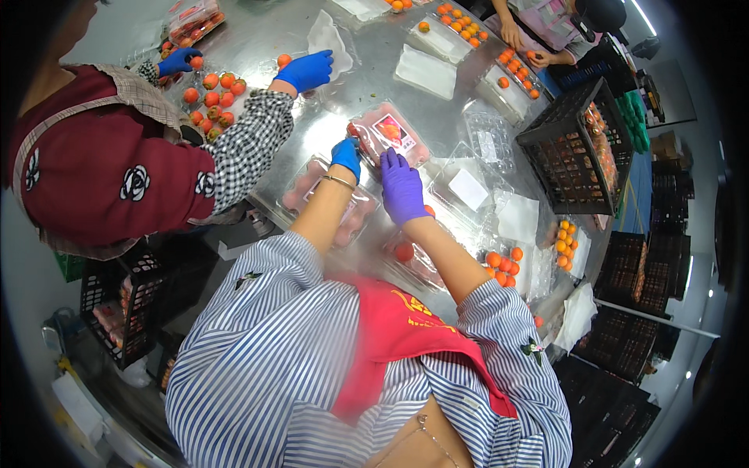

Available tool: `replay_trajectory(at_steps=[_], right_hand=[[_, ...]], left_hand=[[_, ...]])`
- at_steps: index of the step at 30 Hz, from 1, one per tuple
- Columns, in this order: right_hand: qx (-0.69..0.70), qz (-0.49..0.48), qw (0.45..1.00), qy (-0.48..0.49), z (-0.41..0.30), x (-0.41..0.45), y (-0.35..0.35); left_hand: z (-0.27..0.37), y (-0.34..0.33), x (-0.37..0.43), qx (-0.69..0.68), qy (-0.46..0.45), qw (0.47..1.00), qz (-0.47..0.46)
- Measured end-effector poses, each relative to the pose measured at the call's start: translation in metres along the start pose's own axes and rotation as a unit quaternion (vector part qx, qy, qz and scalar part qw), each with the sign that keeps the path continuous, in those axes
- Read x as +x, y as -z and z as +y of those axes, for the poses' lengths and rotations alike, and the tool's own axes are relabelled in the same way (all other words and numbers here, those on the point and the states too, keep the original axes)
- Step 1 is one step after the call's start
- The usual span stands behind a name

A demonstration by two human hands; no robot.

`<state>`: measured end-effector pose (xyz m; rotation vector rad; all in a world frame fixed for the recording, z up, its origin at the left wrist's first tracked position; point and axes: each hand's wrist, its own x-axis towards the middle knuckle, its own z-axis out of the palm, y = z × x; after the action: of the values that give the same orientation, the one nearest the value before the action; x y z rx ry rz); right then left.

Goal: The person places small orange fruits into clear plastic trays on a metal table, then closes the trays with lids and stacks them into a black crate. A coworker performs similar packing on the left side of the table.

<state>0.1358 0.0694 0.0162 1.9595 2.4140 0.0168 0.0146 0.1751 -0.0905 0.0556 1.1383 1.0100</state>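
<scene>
My left hand point(346, 157), in a blue glove, is at the lower left corner of a clear plastic clamshell point(404, 149) of persimmon-like fruit, its fingers around the edge. My right hand point(402, 186), in a purple glove, rests its fingers on the near side of that clamshell, beside the printed label point(391, 130) on its lid. Under and beside my left forearm lies another filled clamshell point(298, 190). A third plastic pack point(412, 263) with fruit lies partly beneath my right forearm. The undersides of both hands are hidden.
A co-worker's blue-gloved hands point(305, 71) are at the left, near loose orange-red fruit point(212, 99). Another person's hands point(541, 58) are at the far right. Empty clear trays point(488, 137), white liners point(518, 216), loose fruit point(506, 266) and a black crate point(562, 152) stand right.
</scene>
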Motion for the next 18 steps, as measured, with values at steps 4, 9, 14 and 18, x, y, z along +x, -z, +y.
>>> replay_trajectory(at_steps=[4, 9, 14, 18], right_hand=[[0.022, 0.054, 0.998, -0.03, -0.006, 0.0, 0.0], [0.014, 0.069, 0.997, -0.038, -0.005, 0.009, -0.002], [0.011, 0.082, 0.996, -0.046, 0.004, 0.022, -0.002], [0.052, 0.186, 0.98, -0.056, 0.027, 0.031, 0.005]], left_hand=[[-0.011, 0.002, -0.031, 0.066, -0.085, 0.994, -0.002], [-0.012, -0.002, -0.061, 0.026, -0.023, 0.999, -0.037], [-0.002, -0.012, -0.087, 0.012, -0.021, 0.997, -0.07], [0.003, -0.026, -0.107, 0.015, -0.055, 0.982, -0.178]])
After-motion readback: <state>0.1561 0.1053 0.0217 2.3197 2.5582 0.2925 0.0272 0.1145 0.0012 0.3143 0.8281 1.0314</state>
